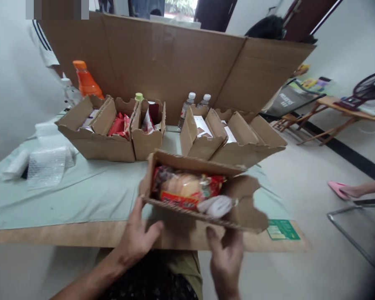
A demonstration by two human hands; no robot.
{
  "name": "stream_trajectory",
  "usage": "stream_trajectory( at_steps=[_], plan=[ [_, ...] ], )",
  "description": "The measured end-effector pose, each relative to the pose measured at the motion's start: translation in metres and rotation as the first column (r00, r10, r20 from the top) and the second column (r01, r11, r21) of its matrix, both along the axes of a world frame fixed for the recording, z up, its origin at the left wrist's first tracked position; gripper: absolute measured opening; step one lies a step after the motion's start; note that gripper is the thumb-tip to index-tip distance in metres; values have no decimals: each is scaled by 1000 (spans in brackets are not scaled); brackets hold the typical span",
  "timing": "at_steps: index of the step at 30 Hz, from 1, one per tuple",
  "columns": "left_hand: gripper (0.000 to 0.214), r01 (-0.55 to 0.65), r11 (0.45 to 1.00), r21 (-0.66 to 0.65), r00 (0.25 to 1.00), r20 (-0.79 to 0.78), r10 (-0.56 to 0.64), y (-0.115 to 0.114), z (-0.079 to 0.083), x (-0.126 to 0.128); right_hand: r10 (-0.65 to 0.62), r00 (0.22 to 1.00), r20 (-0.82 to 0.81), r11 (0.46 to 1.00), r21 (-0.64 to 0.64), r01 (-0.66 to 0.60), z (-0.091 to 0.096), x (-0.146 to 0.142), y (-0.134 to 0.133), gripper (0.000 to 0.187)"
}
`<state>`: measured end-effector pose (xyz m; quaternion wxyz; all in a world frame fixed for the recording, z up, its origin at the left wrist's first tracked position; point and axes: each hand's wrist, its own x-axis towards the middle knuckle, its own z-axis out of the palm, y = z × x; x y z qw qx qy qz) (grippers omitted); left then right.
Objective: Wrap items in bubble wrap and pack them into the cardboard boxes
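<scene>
An open-topped cardboard box [248,200] is held at the front of the table, slightly tilted, its right end lower. Inside it lie a clear and red food packet [184,189] with round pale pieces and a white bundle [217,207], slightly blurred. My left hand [139,235] grips the box's lower left corner, thumb apart from the fingers. Under the right part of the box's near side, my right hand [226,256] supports it; some of its fingers are hidden beneath the cardboard.
Behind stand cardboard bins [109,146] with red packets and more bins [240,150] on the right, before a tall cardboard panel [171,58]. Bottles include an orange one [87,81]. Bubble wrap [46,166] lies left, a green card [283,230] right. A person's foot [346,191] shows at right.
</scene>
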<state>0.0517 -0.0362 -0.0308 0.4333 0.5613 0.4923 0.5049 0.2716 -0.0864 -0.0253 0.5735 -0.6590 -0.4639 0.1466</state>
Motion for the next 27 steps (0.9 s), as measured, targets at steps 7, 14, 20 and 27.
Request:
stream_trajectory(
  at_steps=[7,14,20,27],
  plan=[
    [55,-325,928,182,946,56,320,31,21,-61,431,901,-41,899,-63,-433,10,-52,41,71],
    [68,-25,996,81,999,36,22,73,-22,29,117,993,-20,976,-182,-119,-35,21,-5,63],
    [80,-95,995,18,991,-90,96,54,-40,24,20,994,-109,970,-238,-46,-66,64,-15,63],
    [79,96,995,12,989,-118,-94,20,-47,52,207,923,-323,957,-128,-259,-63,93,68,47]
  ],
)
